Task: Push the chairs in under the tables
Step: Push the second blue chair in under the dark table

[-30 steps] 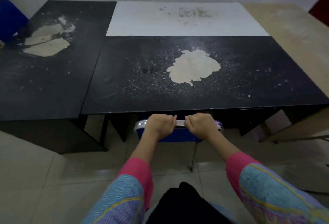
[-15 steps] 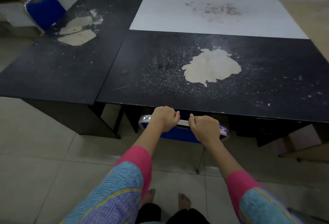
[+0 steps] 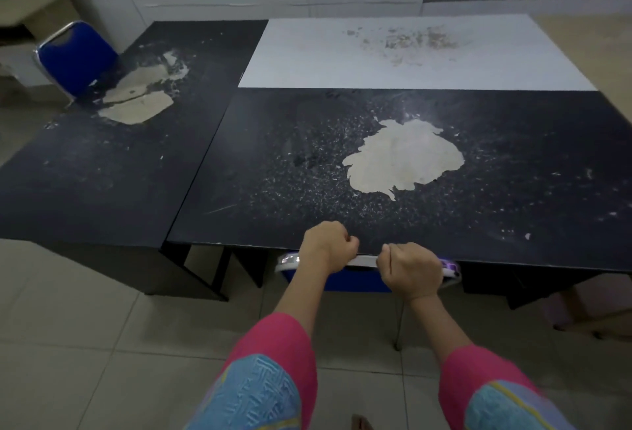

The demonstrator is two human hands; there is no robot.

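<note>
The head view looks down on a black table [image 3: 513,173] whose top is scratched and speckled, with a large pale patch [image 3: 403,156] worn through the coating near its middle. Its near edge sits over a blue chair [image 3: 355,280], of which only the top of the backrest and its metal rail show; the seat is hidden under the table. The left hand [image 3: 326,246] and the right hand [image 3: 410,267] are both curled round that rail, side by side and a little apart, knuckles at the table edge. Pink cuffs and blue patterned sleeves run back toward the camera.

A second black table [image 3: 85,173] stands touching on the left, with its own peeled patch. Behind the near table lies a white tabletop [image 3: 342,60], stained with brownish specks. A second blue chair [image 3: 77,56] stands at the far left corner, beside a white wall. The floor [image 3: 85,344] is pale tile.
</note>
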